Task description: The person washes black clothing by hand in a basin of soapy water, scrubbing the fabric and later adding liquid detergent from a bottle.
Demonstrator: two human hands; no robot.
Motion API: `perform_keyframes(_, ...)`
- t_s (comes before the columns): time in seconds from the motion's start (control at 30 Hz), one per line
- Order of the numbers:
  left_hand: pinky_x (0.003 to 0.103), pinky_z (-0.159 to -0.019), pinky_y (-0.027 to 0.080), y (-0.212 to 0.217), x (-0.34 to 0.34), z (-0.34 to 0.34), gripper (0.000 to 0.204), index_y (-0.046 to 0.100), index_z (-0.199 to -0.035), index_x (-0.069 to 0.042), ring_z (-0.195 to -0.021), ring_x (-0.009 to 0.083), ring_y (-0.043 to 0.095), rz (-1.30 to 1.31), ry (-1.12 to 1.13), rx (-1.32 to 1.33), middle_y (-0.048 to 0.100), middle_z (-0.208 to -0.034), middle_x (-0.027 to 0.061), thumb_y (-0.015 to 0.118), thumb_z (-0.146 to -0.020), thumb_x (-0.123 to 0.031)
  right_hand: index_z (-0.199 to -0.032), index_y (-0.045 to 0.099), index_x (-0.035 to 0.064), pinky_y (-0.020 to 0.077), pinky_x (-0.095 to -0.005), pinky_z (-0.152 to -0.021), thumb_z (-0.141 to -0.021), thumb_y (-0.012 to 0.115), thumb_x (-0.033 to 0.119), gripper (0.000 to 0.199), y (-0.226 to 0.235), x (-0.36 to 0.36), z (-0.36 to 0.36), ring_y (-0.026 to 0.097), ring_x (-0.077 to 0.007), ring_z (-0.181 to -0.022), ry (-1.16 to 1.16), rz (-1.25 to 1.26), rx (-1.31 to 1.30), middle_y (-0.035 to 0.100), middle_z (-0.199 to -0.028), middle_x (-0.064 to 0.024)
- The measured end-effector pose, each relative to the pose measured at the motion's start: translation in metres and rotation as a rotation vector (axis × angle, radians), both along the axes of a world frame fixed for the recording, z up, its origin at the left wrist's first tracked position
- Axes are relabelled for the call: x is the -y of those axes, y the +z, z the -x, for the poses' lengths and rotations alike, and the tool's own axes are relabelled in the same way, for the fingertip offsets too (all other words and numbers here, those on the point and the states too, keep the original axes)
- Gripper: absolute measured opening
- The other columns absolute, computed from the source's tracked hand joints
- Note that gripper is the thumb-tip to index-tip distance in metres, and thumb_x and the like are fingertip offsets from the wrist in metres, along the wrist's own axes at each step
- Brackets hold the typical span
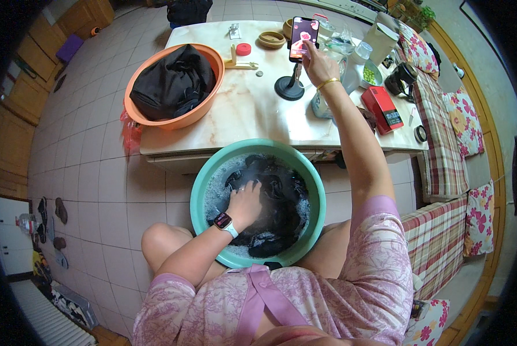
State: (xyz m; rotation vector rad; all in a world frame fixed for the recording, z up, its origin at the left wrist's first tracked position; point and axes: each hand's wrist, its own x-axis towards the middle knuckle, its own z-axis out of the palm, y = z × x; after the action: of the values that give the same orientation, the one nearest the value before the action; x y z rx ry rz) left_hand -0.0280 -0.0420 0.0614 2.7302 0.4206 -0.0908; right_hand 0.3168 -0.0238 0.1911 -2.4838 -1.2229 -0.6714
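My left hand (246,203) lies on black wet clothes (276,210) in a green basin (316,179) of sudsy water between my legs. Its fingers are apart, and a smartwatch (224,223) with a pale band is on the wrist. Out over the table, my right hand (321,64) touches the lit screen of a phone (303,37) with an extended finger. The phone is upright on a black round-based stand (289,88). That hand grips nothing, and a gold-coloured bracelet (328,83) circles its wrist.
An orange basin (217,63) holding black fabric (169,81) sits at the left of the marble-patterned table (241,121). A red box (379,109), a black-handled pot (401,78) and a bowl of green pieces (371,75) crowd the right. A plaid sofa (434,236) stands beyond.
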Motion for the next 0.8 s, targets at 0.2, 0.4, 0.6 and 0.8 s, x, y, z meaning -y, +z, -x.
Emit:
perform_keyframes(0.2,0.04,-0.079,0.043,0.001,0.0,-0.002,0.049,0.043,-0.118,0.001,-0.094,0.0294,0.052,0.016,0.0,-0.017,0.048,-0.109,0.0163,0.053,-0.072,-0.014,-0.119,0.039,0.0206,0.0463,-0.0437,-0.063,-0.084,0.044,0.025,0.036,0.007,-0.001,-0.003,0.059,-0.0347,-0.075,0.021,-0.097,-0.018,0.059,-0.086,-0.0169)
perform_keyframes(0.4,0.039,-0.079,0.043,-0.005,-0.001,0.0,0.049,0.043,-0.118,0.0,-0.093,0.0289,0.052,-0.019,0.003,0.024,0.049,-0.108,0.0163,0.053,-0.072,-0.014,-0.115,0.041,0.0184,0.0468,-0.0434,-0.06,-0.085,0.043,0.025,0.03,0.009,0.005,0.011,0.059,-0.0345,-0.072,0.001,-0.043,-0.041,0.06,-0.083,-0.0157)
perform_keyframes(0.6,0.04,-0.075,0.044,-0.005,-0.002,-0.002,0.047,0.045,-0.116,0.001,-0.09,0.0289,0.053,-0.02,-0.002,0.007,0.051,-0.102,0.0157,0.054,-0.072,-0.015,-0.113,0.042,0.0184,0.0464,-0.0441,-0.061,-0.084,0.046,0.026,0.03,-0.004,0.028,0.046,0.059,-0.034,-0.072,0.103,-0.112,-0.185,0.06,-0.086,-0.0139)
perform_keyframes(0.8,0.04,-0.071,0.045,-0.004,-0.01,-0.005,0.048,0.046,-0.114,0.001,-0.084,0.0302,0.055,-0.023,0.007,-0.083,0.052,-0.09,0.0165,0.057,-0.071,-0.018,-0.11,0.049,0.0129,0.0465,-0.0389,-0.061,-0.079,0.056,0.024,0.034,-0.044,0.068,0.152,0.058,-0.0302,-0.065,0.234,-0.02,-0.673,0.059,-0.07,-0.0121)
